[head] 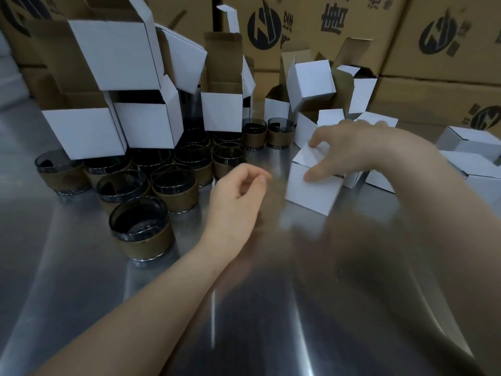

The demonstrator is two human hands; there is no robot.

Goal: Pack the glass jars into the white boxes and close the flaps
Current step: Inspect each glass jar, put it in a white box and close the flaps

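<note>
A small white box (311, 191) stands on the steel table right of centre, its top flap down. My right hand (360, 150) holds it from above, thumb on the front face and fingers on the top flap. My left hand (238, 191) hovers just left of the box with its fingers loosely curled and nothing in it. Several dark glass jars with brown sleeves (141, 229) stand in a cluster at the left. Open white boxes (146, 126) are stacked behind them.
Closed white boxes (471, 158) lie at the right. Two more jars (253, 137) stand behind the middle. Large brown cartons with black logos (439, 36) form a wall at the back. The steel table (271, 308) stretches toward me.
</note>
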